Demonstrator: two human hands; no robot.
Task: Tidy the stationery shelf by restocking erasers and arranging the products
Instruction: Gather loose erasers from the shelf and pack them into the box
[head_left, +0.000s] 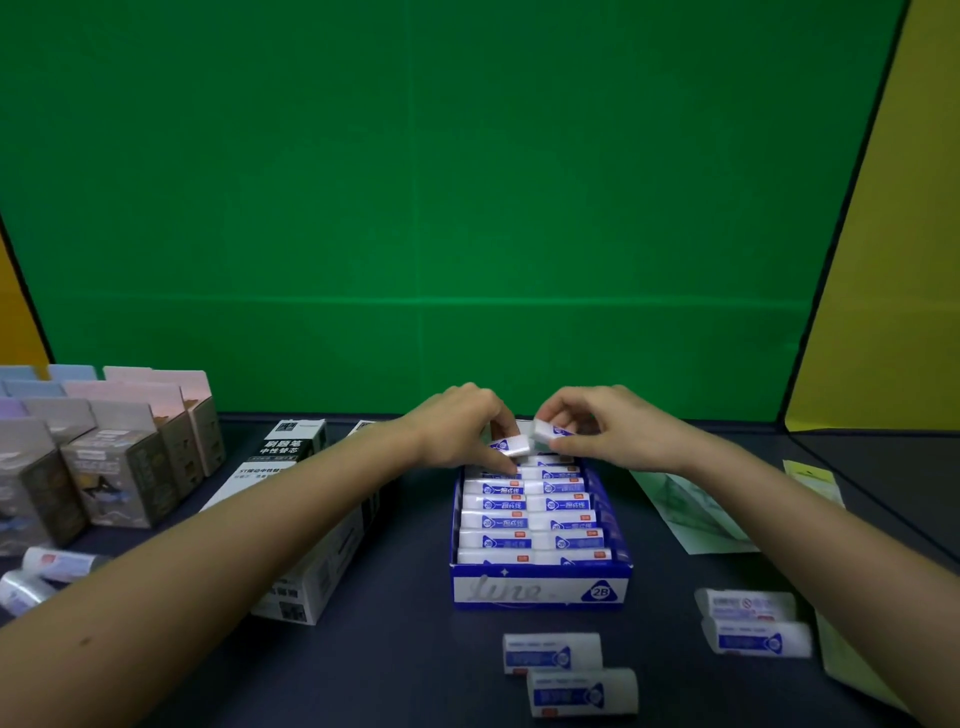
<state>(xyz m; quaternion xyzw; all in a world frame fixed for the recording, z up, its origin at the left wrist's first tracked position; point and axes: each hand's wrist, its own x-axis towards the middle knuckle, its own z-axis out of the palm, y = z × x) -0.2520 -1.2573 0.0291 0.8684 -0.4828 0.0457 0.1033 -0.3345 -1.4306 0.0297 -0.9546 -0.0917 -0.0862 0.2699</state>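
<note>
On the dark surface (415, 649) the blue display box (540, 590) sat nearly full, so both hands met over its far end, the left hand (457, 423) fingers pinching one eraser (511, 446), the right hand (608, 423) fingers gripping another eraser (548, 434) to fill the last gap.

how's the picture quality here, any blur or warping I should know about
Head view: dim, even light; wide-angle warping bows the edges and stretches both forearms; the loose erasers near the bottom look soft, as do the left hand and right hand; print in the eraser box stays legible.
</note>
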